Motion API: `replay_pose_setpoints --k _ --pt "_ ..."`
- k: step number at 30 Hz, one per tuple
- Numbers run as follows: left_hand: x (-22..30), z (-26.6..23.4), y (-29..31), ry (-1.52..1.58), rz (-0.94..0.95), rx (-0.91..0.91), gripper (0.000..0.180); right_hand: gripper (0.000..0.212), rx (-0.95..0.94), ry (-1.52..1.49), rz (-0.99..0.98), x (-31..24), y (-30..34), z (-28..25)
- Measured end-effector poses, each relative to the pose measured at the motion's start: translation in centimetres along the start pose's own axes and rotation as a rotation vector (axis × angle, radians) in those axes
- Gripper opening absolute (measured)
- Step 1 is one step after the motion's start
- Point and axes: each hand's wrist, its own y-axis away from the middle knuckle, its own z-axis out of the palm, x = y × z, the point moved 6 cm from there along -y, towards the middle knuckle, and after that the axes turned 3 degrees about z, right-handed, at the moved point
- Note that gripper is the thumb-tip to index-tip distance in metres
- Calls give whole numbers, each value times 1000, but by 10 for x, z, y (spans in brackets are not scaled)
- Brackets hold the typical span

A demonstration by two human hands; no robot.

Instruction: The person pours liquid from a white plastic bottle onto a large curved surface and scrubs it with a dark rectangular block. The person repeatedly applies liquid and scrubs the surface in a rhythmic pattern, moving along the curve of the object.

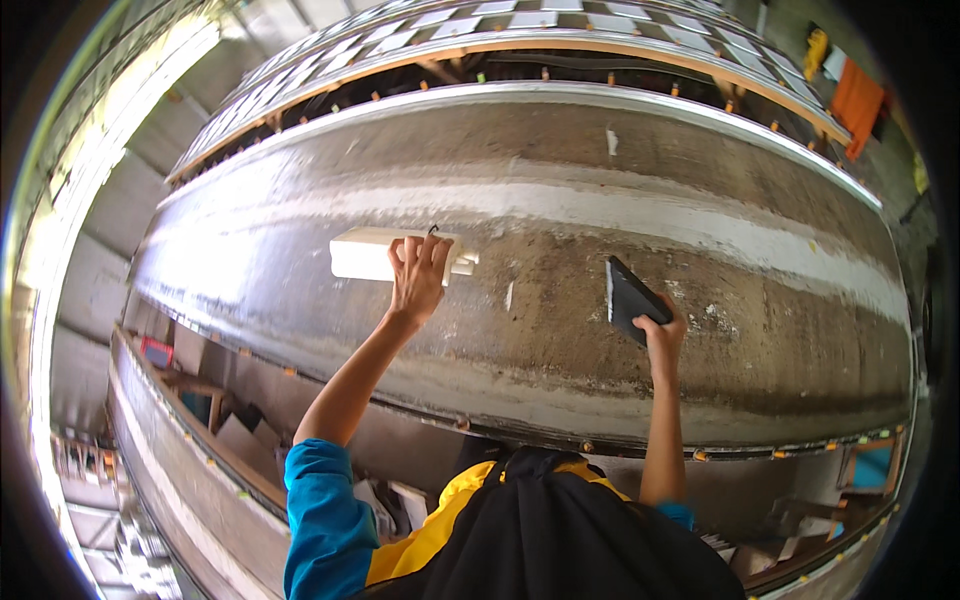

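A long printing-type table (560, 350) with a worn, brown-grey top stretches across in front of me. On it, left of the middle, lies a cream oblong block-like thing (360, 256); its exact kind I cannot tell. Over its right end my left hand (418, 280) is bent, fingers gripping the top edge. A small black hook or wire loop (433, 230) stands up by those fingers, and short pale pieces (464, 264) stick out at that end. To the right, my right hand (664, 328) grips a flat black rectangular blade (632, 300) with a pale edge, held tilted over the table.
Pale smeared bands (590, 200) run along the tabletop. Beyond its metal far rail (560, 92) stands another table with rows of white sheets (530, 20). Orange cloth (856, 105) hangs at the far right. Behind me, another long table (190, 470) and shelves with clutter (245, 440) stand close.
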Motion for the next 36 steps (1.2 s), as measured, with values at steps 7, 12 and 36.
replay_pose_setpoints --k 7,12,36 --pt "-6 73 -42 2 370 62 34 30 417 -334 147 18 37 -25" --pt "44 95 -76 101 642 -22 42 31 533 -311 73 22 64 -9" --pt "32 141 -125 104 389 -103 47 57 422 -433 219 41 70 -4"
